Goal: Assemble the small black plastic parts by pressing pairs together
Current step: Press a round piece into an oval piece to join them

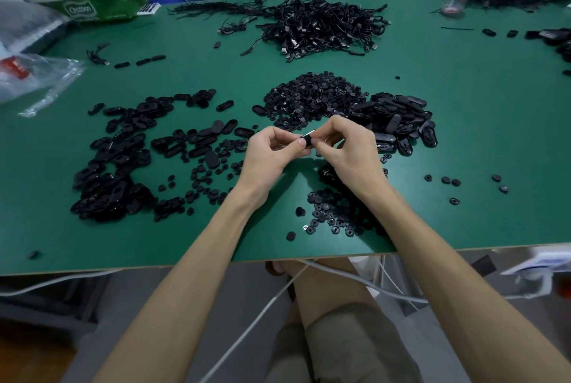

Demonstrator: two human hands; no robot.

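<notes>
Piles crowding the table [463, 135] centre; margins lying open.
Oval shells [117, 172] blocking left, round caps [312, 95] and cable heap [324, 27] blocking ahead, loose caps [333, 215] littering near right; bare green running between cables and caps, and along the near-left edge.

Both forearms are stretched forward and are angled toward each other. The left hand [268, 152] and the right hand [347, 147] are held close together, raised a little. The fingers [300, 143] of each hand are curled, and a small black part [307, 136] is pinched between the two hands.
</notes>
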